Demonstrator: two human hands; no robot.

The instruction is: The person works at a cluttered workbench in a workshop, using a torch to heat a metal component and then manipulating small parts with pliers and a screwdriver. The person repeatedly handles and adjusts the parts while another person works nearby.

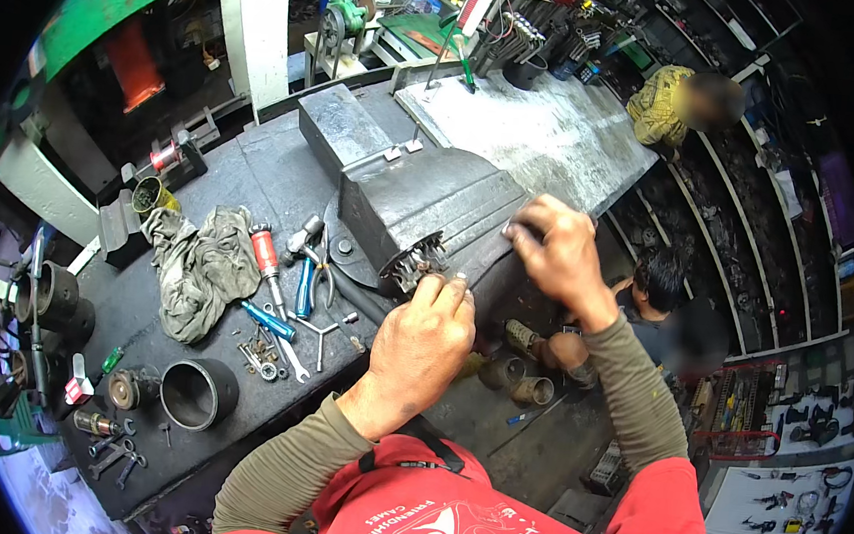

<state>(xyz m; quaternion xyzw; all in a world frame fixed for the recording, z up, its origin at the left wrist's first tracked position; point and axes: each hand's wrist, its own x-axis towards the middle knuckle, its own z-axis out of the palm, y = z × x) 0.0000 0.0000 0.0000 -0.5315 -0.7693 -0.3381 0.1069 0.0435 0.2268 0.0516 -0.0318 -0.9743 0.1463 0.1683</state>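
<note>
Rags, pliers, wrenches and a black ring litter the dark worktop at the left. At its front edge, the left hand pinches a small toothed metal part, seemingly clamped in the big grey vise. The part looks rigid, greasy and sharp-edged, best gripped by its outer body. The right hand rests on the vise, fingers curled against it.

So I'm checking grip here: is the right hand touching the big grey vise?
Touching. The head view shows the right hand with its fingertips pressed flat on the top edge of the grey vise, no gap visible.
</note>
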